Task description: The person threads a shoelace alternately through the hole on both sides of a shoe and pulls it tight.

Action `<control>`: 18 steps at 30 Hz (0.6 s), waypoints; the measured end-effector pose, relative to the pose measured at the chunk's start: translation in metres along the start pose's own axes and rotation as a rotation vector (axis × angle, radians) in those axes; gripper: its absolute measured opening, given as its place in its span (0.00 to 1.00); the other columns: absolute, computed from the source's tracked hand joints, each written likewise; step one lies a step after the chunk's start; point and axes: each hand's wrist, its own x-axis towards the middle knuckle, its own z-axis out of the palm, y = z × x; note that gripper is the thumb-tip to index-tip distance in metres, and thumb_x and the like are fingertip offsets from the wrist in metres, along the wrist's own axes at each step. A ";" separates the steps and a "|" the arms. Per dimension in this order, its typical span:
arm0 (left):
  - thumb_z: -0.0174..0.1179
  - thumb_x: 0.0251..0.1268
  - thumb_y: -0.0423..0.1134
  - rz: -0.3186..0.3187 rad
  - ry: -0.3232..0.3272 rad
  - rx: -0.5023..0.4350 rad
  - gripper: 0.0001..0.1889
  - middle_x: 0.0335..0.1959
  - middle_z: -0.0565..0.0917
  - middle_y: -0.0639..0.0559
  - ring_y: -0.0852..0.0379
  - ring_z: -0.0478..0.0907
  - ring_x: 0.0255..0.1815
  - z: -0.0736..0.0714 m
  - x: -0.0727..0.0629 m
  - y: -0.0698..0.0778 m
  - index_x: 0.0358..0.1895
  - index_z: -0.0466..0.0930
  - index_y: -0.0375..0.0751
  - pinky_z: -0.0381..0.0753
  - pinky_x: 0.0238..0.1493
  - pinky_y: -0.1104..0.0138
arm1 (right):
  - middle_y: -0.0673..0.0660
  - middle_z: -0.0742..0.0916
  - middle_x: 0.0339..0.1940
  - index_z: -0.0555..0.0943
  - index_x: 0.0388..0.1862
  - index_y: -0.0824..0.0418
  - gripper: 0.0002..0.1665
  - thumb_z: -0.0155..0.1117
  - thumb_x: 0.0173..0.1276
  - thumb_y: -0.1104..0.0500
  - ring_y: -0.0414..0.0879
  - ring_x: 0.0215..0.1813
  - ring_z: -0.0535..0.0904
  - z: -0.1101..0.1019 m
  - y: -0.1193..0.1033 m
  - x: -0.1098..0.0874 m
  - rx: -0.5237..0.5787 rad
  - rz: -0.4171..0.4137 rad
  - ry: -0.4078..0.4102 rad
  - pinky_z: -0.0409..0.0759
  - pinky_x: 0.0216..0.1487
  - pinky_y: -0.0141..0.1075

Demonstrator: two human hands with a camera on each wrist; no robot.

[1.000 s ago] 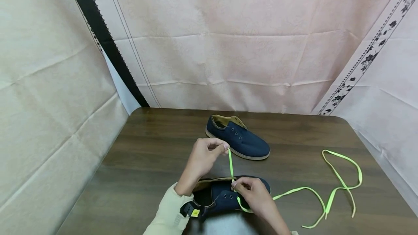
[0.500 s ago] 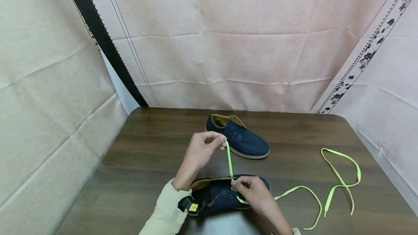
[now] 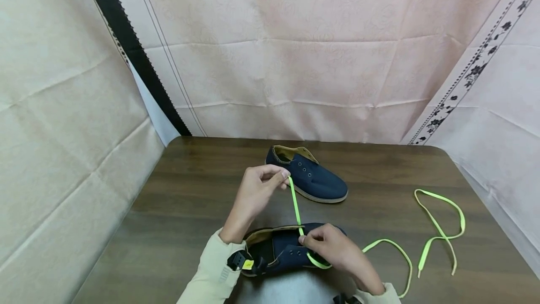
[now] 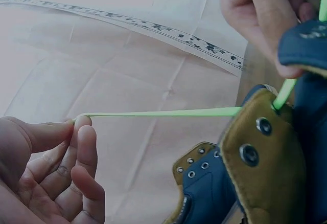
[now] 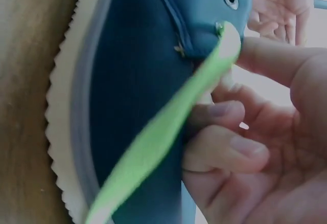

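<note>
Toe pointing right, the near navy shoe lies lengthwise across the worktop, the left hand pinching its taut green lace, the right hand curled at the shoe, exact grip hidden.

We are finding room over the table at ten o'clock from the near shoe, past the left forearm; the left hand is blocking eleven, taut lace twelve, the far shoe one, the right hand three.
</note>
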 end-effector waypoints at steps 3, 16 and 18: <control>0.67 0.76 0.40 0.008 0.009 -0.010 0.09 0.33 0.91 0.46 0.49 0.89 0.38 0.000 0.000 0.004 0.44 0.92 0.38 0.85 0.50 0.60 | 0.45 0.66 0.18 0.83 0.27 0.62 0.19 0.63 0.80 0.56 0.40 0.21 0.57 -0.005 0.002 0.003 0.057 0.003 -0.064 0.58 0.25 0.30; 0.66 0.76 0.38 0.060 0.049 -0.068 0.08 0.35 0.91 0.47 0.48 0.89 0.38 -0.003 0.000 0.020 0.45 0.91 0.38 0.80 0.37 0.70 | 0.57 0.89 0.46 0.91 0.46 0.67 0.13 0.61 0.79 0.62 0.46 0.43 0.74 -0.008 0.010 0.007 0.068 -0.019 -0.068 0.72 0.42 0.38; 0.66 0.76 0.39 0.064 0.053 -0.068 0.09 0.35 0.91 0.48 0.49 0.88 0.37 -0.004 0.002 0.023 0.45 0.91 0.37 0.78 0.35 0.70 | 0.53 0.86 0.39 0.90 0.42 0.68 0.13 0.62 0.79 0.61 0.45 0.38 0.72 -0.008 0.010 0.007 0.067 -0.025 -0.073 0.70 0.40 0.36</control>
